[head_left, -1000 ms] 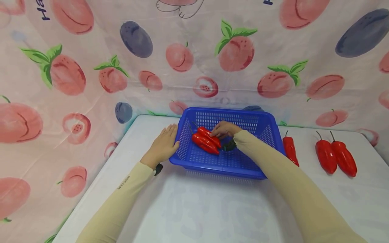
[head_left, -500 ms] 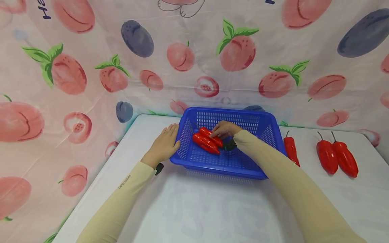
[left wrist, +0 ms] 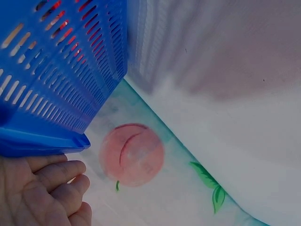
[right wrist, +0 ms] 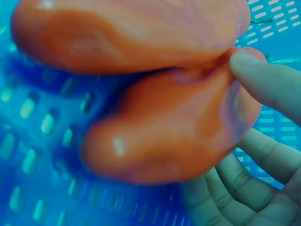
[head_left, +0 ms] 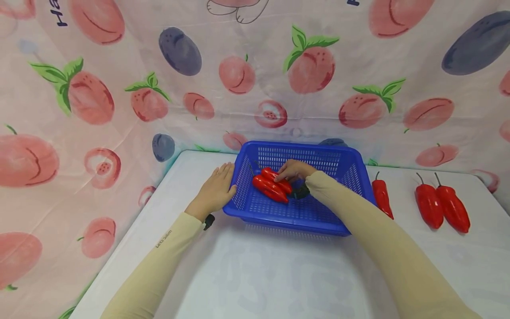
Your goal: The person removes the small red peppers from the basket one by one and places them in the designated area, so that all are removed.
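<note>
Nothing visibly shifts from a second ago: the right hand (head_left: 294,170) pinches a red pepper (right wrist: 160,132) beside a second pepper (head_left: 269,189) inside a blue basket (head_left: 291,223) on the tabletop (head_left: 279,274); the left hand (head_left: 216,188), fingers extended, touches its side.

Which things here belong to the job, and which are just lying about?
In the job: blue basket; rear pepper, held in the right hand; front pepper beside it; left hand at the basket's rim.

Apparently lying about, perhaps waiting: lone pepper and pepper pair on the table; patterned cloth behind.
</note>
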`<state>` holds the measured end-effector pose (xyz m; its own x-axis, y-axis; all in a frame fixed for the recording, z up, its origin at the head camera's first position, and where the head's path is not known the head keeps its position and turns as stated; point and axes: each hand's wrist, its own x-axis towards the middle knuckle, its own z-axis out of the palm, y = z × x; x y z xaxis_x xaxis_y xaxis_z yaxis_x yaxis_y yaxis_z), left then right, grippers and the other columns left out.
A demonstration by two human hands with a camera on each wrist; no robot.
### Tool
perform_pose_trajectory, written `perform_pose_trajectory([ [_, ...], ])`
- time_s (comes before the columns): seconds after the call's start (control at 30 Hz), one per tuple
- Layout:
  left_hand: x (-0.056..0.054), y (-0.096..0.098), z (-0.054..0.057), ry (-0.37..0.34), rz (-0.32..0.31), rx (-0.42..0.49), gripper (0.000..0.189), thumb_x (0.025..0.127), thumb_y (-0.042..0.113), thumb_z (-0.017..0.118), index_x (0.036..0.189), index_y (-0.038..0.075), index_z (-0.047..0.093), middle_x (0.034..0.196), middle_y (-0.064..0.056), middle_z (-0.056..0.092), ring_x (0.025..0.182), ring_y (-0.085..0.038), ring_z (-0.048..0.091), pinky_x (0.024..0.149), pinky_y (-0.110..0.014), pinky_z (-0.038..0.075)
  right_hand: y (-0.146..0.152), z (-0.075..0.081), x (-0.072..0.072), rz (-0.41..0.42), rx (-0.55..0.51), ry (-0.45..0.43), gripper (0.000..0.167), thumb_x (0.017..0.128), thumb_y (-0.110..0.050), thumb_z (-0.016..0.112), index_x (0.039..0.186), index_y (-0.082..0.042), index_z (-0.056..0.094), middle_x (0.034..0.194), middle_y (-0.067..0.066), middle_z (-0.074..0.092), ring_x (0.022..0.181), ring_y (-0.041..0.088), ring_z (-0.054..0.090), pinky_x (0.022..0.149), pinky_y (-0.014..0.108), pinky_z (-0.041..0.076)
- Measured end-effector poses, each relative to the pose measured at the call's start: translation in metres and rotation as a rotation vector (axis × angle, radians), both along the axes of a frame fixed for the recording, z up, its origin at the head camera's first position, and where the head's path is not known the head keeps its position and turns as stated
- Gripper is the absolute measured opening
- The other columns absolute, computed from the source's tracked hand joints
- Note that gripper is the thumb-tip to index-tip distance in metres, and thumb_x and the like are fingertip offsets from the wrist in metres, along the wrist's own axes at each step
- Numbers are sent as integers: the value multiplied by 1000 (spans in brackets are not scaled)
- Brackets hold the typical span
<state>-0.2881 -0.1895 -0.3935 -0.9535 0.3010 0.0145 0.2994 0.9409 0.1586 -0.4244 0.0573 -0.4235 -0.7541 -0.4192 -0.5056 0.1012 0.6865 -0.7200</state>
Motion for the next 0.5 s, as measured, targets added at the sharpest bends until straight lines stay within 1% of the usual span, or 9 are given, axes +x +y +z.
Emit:
perform_pose_trajectory([
  [0.2,0,0,0,5,-5,6,65,97,26,38,148,-5,13,156,-21,17,146,-33,13,121,-44,10,-1,0,0,11,9,22,46,82,-16,71,120,6,59,114,14,64,85,15,61,93,38,53],
  [0.4,-1,-1,0,5,-2,3,66,97,27,38,148,-5,13,156,-20,17,146,-32,13,121,-44,9,0,0,0,-7,19,45,45,81,-15,72,120,6,60,118,16,62,87,16,59,95,38,51],
  [0.5,-1,-1,-1,3,-1,0,66,97,27,38,148,-5,13,156,-20,17,146,-32,13,121,-43,9,1,1,-2,-1,15,38,45,82,-14,71,121,6,59,120,17,60,92,18,59,96,38,51],
])
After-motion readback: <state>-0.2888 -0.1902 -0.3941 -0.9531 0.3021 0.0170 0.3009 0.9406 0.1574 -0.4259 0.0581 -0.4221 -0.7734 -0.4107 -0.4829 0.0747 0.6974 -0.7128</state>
